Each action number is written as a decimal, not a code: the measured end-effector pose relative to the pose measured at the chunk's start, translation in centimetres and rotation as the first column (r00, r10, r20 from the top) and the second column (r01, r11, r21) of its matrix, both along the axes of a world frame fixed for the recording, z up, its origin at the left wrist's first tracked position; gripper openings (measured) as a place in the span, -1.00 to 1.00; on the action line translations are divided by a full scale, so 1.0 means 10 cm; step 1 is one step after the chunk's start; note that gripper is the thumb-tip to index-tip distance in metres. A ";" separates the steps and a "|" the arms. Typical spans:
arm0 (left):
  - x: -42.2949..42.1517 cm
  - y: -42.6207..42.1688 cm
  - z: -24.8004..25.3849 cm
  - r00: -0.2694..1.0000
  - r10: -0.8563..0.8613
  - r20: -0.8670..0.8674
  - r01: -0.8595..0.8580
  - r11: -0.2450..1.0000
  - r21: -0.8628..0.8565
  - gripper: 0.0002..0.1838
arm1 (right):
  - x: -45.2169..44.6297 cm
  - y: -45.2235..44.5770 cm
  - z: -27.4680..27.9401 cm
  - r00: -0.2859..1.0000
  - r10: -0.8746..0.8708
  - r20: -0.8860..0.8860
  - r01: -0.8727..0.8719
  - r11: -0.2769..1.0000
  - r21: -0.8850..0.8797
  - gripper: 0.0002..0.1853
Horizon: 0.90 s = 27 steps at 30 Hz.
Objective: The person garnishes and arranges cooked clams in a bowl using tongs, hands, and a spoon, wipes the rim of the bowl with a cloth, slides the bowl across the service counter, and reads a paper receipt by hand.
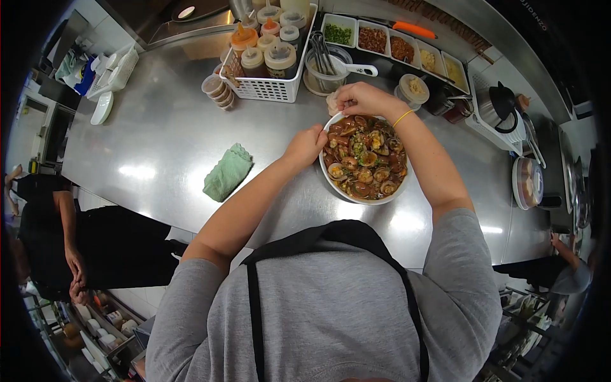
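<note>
Gently: keep the full bowl level.
Left hand clasps its rim; right hand at the far edge, grip unclear.

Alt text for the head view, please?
The wearer's left hand holds a white bowl of saucy clams, the right hand at its far side. A green cloth and a white plastic basket of squeeze bottles sit on the steel counter.

The right hand hides part of a pale thing by the bowl. The right arm covers some bowl rim. Top letters get cut off by the edge.
</note>
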State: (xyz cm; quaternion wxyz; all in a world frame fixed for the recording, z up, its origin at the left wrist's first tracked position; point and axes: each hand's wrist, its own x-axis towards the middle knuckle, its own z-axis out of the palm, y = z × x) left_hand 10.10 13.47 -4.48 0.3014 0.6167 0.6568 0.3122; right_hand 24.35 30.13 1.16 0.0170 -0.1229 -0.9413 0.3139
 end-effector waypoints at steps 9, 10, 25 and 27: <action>0.00 0.00 0.01 1.000 0.002 0.015 -0.001 0.998 -0.064 -0.72 | 0.48 0.04 0.03 0.985 -0.169 0.025 0.160 0.966 0.205 -0.83; 0.00 0.00 0.00 1.000 -0.003 0.017 0.004 0.998 -0.064 -0.72 | 0.55 0.05 0.00 0.985 -0.173 0.026 0.164 0.965 0.206 -0.83; 0.04 -0.01 0.10 0.983 0.073 0.170 -0.034 0.975 -0.219 -0.68 | 1.51 -0.80 -0.10 0.534 -0.835 0.132 0.824 0.549 0.141 -0.76; 0.05 -0.03 0.12 0.979 0.096 0.182 -0.056 0.976 -0.210 -0.69 | 1.58 -1.02 -0.13 0.457 -0.875 0.157 0.884 0.467 0.032 -0.76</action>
